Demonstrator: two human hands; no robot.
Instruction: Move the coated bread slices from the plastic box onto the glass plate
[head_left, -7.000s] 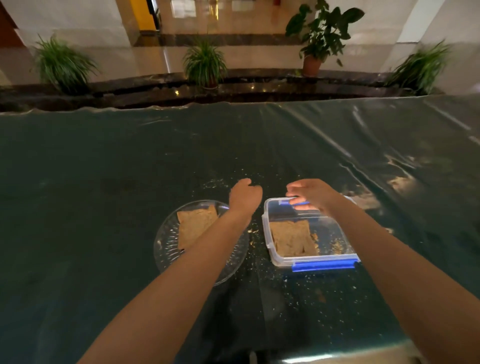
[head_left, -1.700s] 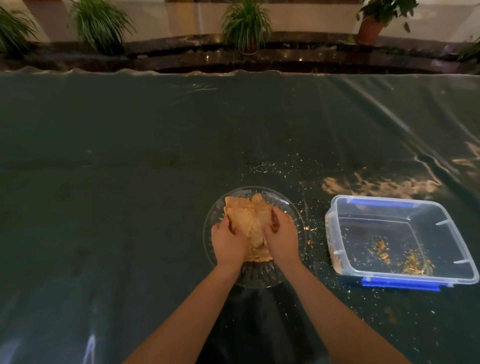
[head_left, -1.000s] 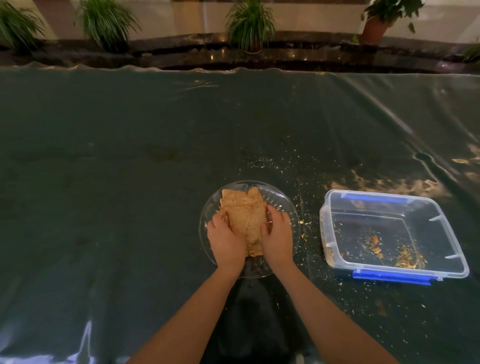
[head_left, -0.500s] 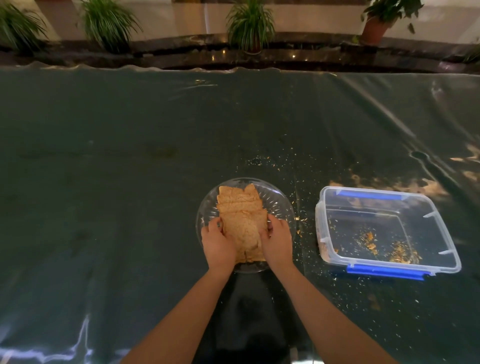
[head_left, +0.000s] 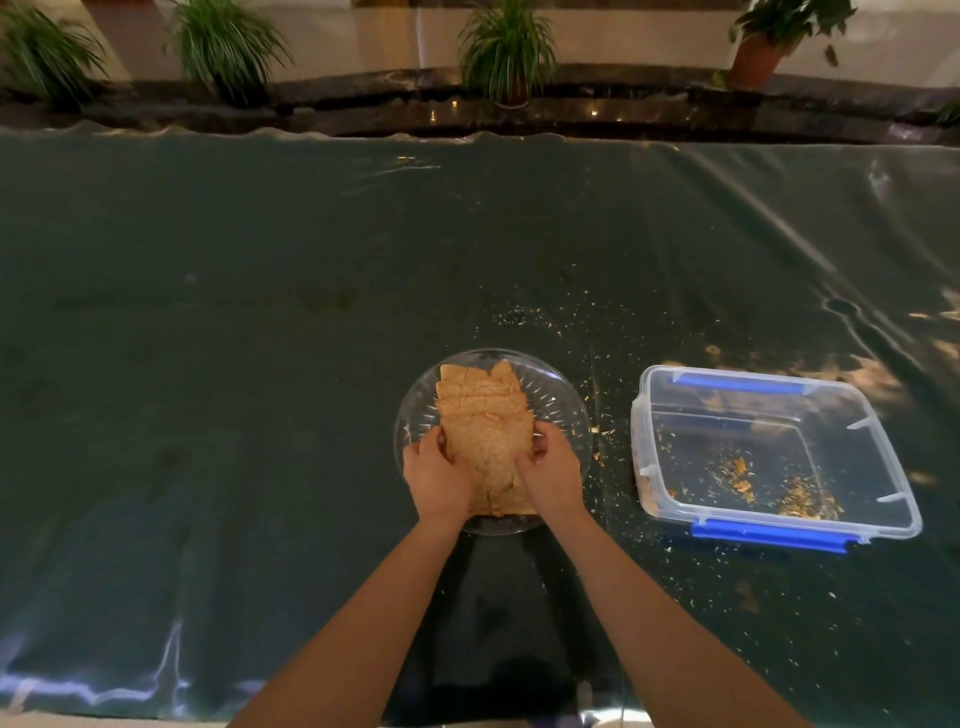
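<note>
A stack of coated bread slices (head_left: 485, 415) lies fanned out on the round glass plate (head_left: 563, 405) in the middle of the table. My left hand (head_left: 434, 475) grips the left edge of the top slice and my right hand (head_left: 550, 473) grips its right edge, both over the near half of the plate. The clear plastic box (head_left: 878, 441) with blue clips stands to the right of the plate; it holds only crumbs.
The table is covered with a dark green plastic sheet (head_left: 260, 364), strewn with crumbs between plate and box. Potted plants (head_left: 506, 47) line a dark ledge beyond the far edge.
Seven seconds ago a slice lay in the box and one on the plate; now the box holds only crumbs. Over the last second my hands slid the top slice nearer, fanning the stack.
</note>
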